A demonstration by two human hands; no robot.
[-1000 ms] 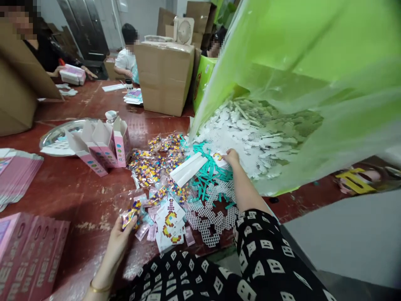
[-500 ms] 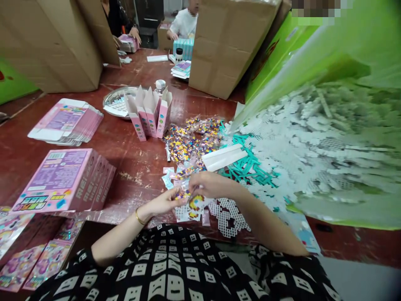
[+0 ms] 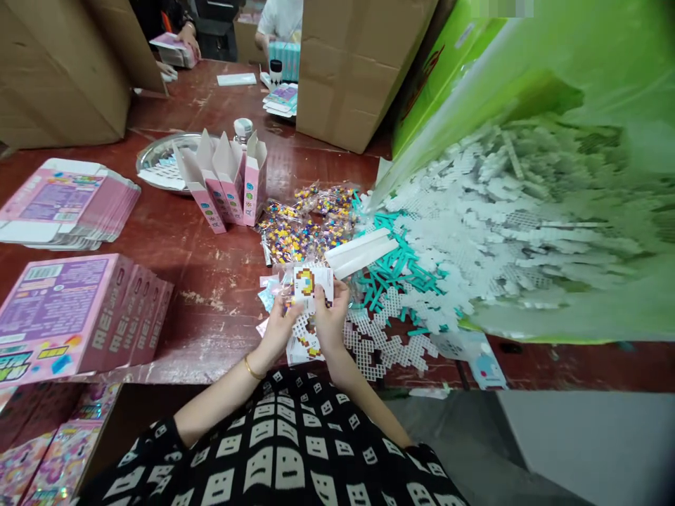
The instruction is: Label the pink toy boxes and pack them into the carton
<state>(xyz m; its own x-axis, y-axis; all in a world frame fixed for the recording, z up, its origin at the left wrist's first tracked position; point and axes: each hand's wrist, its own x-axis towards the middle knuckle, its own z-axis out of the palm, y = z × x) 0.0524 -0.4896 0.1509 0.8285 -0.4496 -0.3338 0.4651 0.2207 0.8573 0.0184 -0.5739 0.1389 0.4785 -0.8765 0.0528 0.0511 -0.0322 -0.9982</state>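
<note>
My left hand (image 3: 278, 330) and my right hand (image 3: 332, 320) meet at the table's near edge, both closed on a small bundle: a white pattern card (image 3: 311, 282) with a pixel picture, held upright with a little bag of coloured beads behind it. Under my hands lies a stack of more pattern cards (image 3: 303, 346). White pegboard pieces (image 3: 377, 341) lie just right of them. Behind are a heap of bead bags (image 3: 300, 228), teal plastic tweezers (image 3: 393, 270) and a white folded strip (image 3: 358, 253).
A green plastic sack (image 3: 538, 204) spills white pegboards at the right. Open pink cartons (image 3: 229, 179) stand by a metal tray (image 3: 158, 158). Flat pink boxes (image 3: 63, 204) and filled pink boxes (image 3: 79, 309) lie left. Cardboard boxes (image 3: 353, 63) and other people sit behind.
My right hand came back from the white pegboard pile to meet my left hand at the near edge. Together they raised the card and bead bag upright.
</note>
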